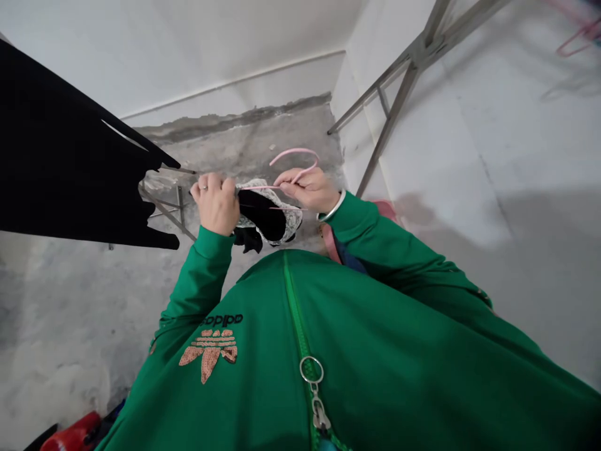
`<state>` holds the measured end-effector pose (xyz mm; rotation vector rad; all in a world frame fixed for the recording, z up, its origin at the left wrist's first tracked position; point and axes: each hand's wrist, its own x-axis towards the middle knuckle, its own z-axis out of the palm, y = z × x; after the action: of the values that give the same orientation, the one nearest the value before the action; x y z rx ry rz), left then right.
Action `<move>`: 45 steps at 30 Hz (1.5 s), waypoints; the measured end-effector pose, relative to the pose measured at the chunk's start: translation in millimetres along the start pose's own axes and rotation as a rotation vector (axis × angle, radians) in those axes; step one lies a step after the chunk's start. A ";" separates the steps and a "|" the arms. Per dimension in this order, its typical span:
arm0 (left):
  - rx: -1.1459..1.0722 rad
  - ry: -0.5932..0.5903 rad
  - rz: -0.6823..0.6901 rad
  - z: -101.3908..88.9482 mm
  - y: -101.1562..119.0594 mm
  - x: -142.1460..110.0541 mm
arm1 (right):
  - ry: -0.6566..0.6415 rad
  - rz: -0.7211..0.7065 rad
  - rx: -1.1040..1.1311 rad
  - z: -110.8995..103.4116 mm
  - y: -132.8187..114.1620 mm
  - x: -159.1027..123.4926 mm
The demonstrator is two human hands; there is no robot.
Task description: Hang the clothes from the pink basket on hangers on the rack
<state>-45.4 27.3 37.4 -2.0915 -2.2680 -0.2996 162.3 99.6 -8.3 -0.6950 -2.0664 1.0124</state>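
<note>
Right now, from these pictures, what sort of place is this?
Probably an unfinished room used for handling clothes: the rough concrete floor, a grey metal frame, and a black garment hanging near a pink hanger.

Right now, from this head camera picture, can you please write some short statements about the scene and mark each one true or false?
1. The right hand holds a pink plastic hanger. True.
2. The left hand is empty. False: it grips the top edge of a black garment with white lace trim.
3. A ring is on a finger of the left hand. True.
4. The person wears a red jacket. False: the jacket is green.
5. A metal frame stands to the left of the hands. False: the grey metal frame stands to the right of them.
</note>
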 end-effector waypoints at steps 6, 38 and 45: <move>0.011 -0.097 -0.104 -0.6 -8.6 2.6 | 0.395 0.056 -0.334 -5.1 0.0 -4.9; -0.499 -0.166 0.092 23.3 -32.3 -38.4 | 0.338 0.338 -0.307 0.1 86.6 -45.2; -0.662 -0.050 0.144 24.1 -30.8 -41.0 | 0.441 0.250 -0.113 2.0 128.0 -56.9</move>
<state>-69.9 -11.2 3.7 -2.5418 -2.2297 -1.1321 213.6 127.9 -135.6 -1.1458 -1.6861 0.7890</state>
